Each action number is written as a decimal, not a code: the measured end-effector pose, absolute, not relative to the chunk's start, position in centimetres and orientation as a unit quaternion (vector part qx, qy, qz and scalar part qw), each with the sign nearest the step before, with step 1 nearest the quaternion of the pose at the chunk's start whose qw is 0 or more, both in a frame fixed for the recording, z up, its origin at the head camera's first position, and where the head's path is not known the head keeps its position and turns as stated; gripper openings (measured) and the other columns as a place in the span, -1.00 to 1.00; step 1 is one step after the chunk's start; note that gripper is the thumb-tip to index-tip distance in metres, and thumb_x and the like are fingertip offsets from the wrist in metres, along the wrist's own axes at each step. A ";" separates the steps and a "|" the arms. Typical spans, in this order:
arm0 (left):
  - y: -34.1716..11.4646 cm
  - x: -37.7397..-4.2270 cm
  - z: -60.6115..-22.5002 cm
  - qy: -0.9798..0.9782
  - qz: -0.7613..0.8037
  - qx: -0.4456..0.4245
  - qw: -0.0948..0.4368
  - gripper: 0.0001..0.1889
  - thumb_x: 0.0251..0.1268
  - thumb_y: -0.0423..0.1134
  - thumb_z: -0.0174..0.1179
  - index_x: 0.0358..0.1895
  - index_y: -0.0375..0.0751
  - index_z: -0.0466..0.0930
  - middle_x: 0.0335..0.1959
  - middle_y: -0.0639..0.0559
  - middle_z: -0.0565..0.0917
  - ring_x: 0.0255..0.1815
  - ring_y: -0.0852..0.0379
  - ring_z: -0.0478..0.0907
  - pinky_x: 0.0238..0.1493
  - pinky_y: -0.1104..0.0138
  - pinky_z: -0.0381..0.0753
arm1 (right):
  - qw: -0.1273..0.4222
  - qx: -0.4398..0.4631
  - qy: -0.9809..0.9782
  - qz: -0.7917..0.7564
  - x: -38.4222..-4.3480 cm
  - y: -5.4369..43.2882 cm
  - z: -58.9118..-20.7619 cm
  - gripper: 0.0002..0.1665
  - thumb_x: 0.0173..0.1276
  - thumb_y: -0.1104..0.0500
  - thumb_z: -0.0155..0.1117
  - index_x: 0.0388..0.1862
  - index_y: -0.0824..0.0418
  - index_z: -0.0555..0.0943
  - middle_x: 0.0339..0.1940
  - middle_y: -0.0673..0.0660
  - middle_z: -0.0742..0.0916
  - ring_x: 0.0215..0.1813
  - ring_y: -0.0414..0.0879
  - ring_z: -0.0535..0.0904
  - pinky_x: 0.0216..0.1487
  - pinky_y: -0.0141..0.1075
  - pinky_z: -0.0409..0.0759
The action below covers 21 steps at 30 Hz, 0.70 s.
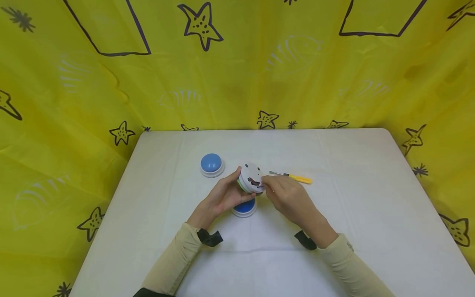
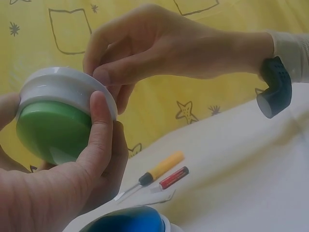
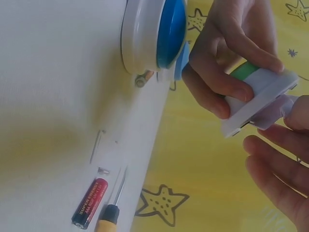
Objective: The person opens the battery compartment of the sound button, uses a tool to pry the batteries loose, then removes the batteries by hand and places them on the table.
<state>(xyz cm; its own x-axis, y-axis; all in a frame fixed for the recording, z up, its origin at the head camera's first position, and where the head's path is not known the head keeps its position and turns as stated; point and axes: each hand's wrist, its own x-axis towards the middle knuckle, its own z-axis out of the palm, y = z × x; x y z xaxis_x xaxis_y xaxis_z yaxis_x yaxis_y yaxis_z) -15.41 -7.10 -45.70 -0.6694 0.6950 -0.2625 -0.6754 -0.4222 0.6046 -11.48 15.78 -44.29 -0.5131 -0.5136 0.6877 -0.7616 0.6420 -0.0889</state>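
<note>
My left hand [image 1: 224, 194] grips a round push-button light [image 1: 249, 175] with a white base and a green dome [image 2: 53, 130]. Its underside is tilted up, showing screw holes and a dark open compartment. At the edge of that compartment, my right hand [image 1: 291, 198] pinches a thin whitish piece [image 3: 271, 114] between thumb and fingers. The piece stands at an angle to the base, and its far end is partly hidden. Just below the left hand, a blue push-button light [image 1: 244, 207] sits on the table, partly covered.
Another blue push-button light [image 1: 211, 163] stands farther back on the left. A screwdriver [image 1: 299, 179] with a yellow handle lies beyond the right hand. Beside it lie a red AAA battery [image 3: 90, 203] and a thin pale piece [image 2: 166, 196]. One more battery end [image 3: 140, 82] shows near a blue light.
</note>
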 end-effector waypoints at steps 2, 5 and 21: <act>-7.0 -15.4 -45.7 0.351 0.843 0.014 0.408 -0.37 0.76 0.05 -0.33 0.73 0.18 -0.25 0.72 -0.25 -0.14 0.49 -0.29 0.13 0.13 0.27 0.66 | 0.323 0.371 -0.849 0.192 -11.6 15.9 -44.3 -0.61 0.14 0.42 0.54 -0.03 0.34 0.68 -0.18 0.20 0.84 -0.17 0.05 0.81 -0.14 -0.14 0.81; -7.0 -15.4 -45.8 0.347 0.844 0.011 0.409 -0.37 0.76 0.05 -0.33 0.73 0.19 -0.26 0.72 -0.25 -0.15 0.51 -0.30 0.10 0.12 0.27 0.66 | 0.320 0.359 -0.856 0.192 -11.7 16.1 -44.4 -0.65 0.16 0.39 0.51 -0.05 0.32 0.68 -0.19 0.20 0.83 -0.17 0.07 0.81 -0.15 -0.14 0.80; -7.6 -15.4 -46.2 0.360 0.833 0.001 0.419 -0.37 0.75 0.06 -0.33 0.72 0.16 -0.25 0.72 -0.29 -0.19 0.62 -0.43 -0.02 0.16 0.24 0.65 | 0.122 0.185 -0.859 0.461 -12.2 16.7 -44.6 -0.90 0.46 0.39 0.30 -0.11 0.27 0.62 -0.29 0.17 0.87 -0.26 -0.01 0.84 -0.15 -0.15 0.81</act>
<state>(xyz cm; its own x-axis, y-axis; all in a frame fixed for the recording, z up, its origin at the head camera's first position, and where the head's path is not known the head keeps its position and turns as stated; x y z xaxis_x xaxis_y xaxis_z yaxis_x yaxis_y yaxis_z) -15.44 -7.56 -46.18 -0.6490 0.6987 -0.3009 -0.6978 -0.3892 0.6014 -12.18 16.73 -44.58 -0.9014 -0.2053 0.3812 -0.4311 0.5067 -0.7466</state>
